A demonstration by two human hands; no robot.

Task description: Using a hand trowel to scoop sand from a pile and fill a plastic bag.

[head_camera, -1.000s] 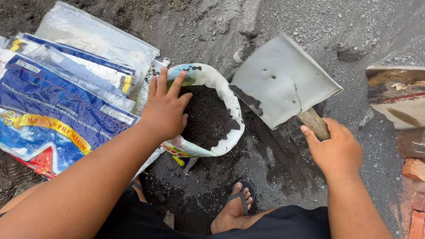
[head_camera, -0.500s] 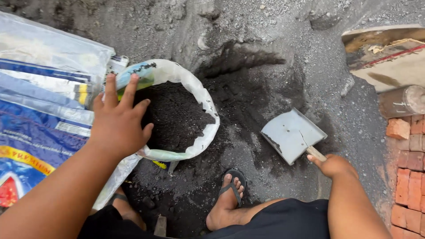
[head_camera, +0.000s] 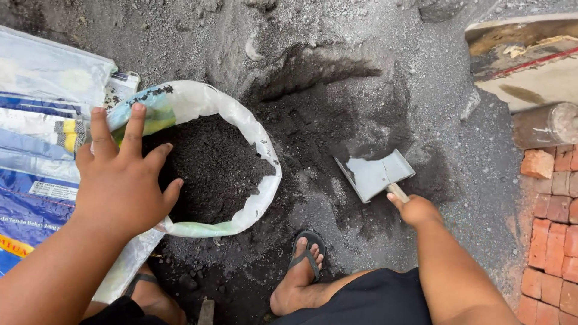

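Note:
A white woven sack (head_camera: 259, 138) stands open on the ground, nearly full of dark soil (head_camera: 211, 168). My left hand (head_camera: 123, 177) hovers over its left rim with fingers spread, holding nothing. My right hand (head_camera: 415, 210) grips the wooden handle of a small metal shovel (head_camera: 373, 174), whose grey blade rests low on the black soil pile (head_camera: 337, 102) to the right of the sack. My foot in a sandal (head_camera: 301, 271) stands just below the sack.
A stack of flat blue and white sacks (head_camera: 36, 162) lies at the left. Red bricks (head_camera: 554, 222) line the right edge, with a wooden board (head_camera: 524, 60) and a log end (head_camera: 548, 123) above them.
The shovel has dropped from above the sack down to the soil pile at the right. My left hand has come off the sack's rim and spread open.

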